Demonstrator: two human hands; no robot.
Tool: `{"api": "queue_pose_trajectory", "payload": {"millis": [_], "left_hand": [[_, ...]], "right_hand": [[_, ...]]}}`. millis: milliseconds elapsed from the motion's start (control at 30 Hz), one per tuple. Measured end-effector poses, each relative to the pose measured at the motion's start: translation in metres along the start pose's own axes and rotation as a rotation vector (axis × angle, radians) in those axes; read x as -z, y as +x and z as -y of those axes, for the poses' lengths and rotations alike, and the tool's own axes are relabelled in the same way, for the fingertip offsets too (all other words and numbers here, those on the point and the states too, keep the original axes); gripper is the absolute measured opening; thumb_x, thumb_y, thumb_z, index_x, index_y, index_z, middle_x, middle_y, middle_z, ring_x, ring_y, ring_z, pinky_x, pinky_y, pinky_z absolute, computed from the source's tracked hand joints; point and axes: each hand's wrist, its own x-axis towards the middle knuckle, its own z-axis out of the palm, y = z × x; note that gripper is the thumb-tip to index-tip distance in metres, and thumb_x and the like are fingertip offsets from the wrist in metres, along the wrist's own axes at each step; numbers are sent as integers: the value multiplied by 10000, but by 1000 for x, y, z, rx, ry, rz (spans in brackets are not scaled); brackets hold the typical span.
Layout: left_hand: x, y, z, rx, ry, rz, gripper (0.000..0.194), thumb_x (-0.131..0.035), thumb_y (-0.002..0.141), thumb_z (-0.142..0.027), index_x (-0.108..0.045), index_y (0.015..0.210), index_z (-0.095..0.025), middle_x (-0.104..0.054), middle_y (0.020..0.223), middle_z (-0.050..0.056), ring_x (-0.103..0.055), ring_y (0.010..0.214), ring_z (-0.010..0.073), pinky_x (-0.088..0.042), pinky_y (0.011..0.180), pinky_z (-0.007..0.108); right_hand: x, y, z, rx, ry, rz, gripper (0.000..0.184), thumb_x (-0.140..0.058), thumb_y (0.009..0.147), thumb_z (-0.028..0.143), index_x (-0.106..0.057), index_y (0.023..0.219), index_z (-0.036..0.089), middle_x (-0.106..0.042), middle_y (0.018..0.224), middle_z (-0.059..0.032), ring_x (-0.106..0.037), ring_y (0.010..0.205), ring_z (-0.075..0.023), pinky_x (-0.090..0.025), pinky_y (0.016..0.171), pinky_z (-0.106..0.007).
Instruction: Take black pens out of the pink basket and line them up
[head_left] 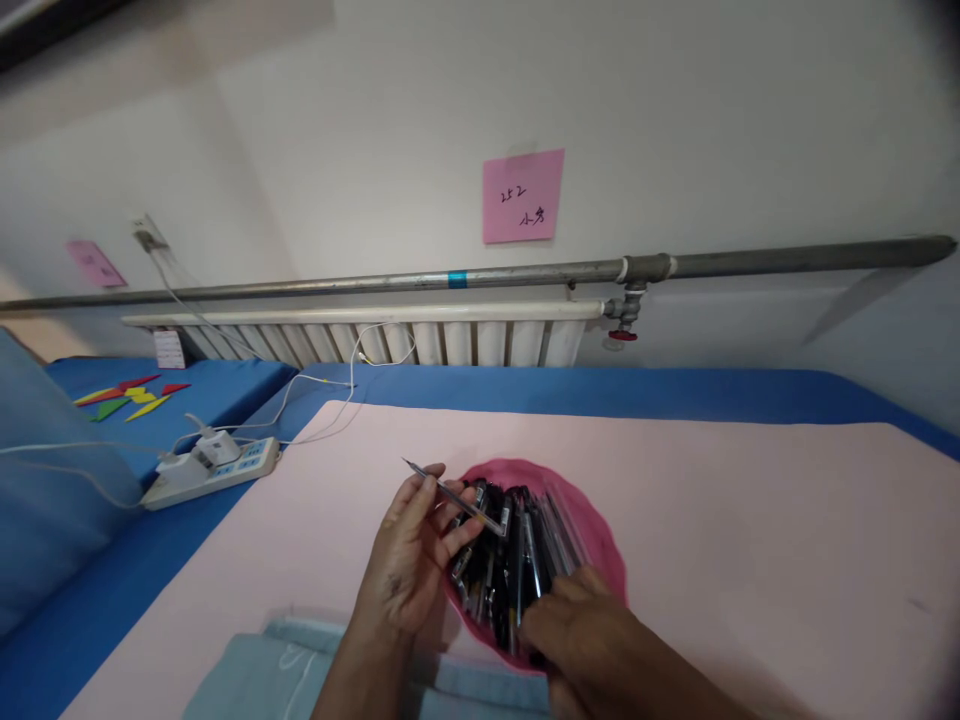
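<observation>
My left hand [412, 550] is closed in a pinch on a slim pen refill [457, 498]. Its pointed tip aims up and left, and its clear end reaches over the basket's rim. A round pink basket [611, 540] with a scalloped edge holds many pens [499, 580] with black and clear parts. My right hand [581, 630] is down in the basket's right front side, its fingers curled and partly hidden. Clear tubes [559, 525] beside those fingers are smeared by motion. Whatever the right fingers grip cannot be made out.
Light blue folded cloth [255, 670] lies at the front edge. Pink sheeting [750, 540] covers the blue table. Left of it are a power strip [259, 458] with plugs and cables, and coloured flat shapes [139, 395]. Behind stand a radiator [450, 340] and a pipe [525, 272].
</observation>
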Motion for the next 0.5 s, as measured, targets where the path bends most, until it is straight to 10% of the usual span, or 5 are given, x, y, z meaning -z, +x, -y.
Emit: {"api": "queue_pose_trajectory", "payload": {"millis": [500], "left_hand": [[-3, -1, 0, -16, 46, -1, 181, -598, 764, -201, -549, 934, -165, -653, 777, 52, -651, 762, 180, -553, 625, 309]], "right_hand": [[-47, 7, -7, 154, -201, -51, 311, -658, 683, 410, -637, 927, 219, -650, 909, -46, -508, 746, -216, -345, 673, -352]]}}
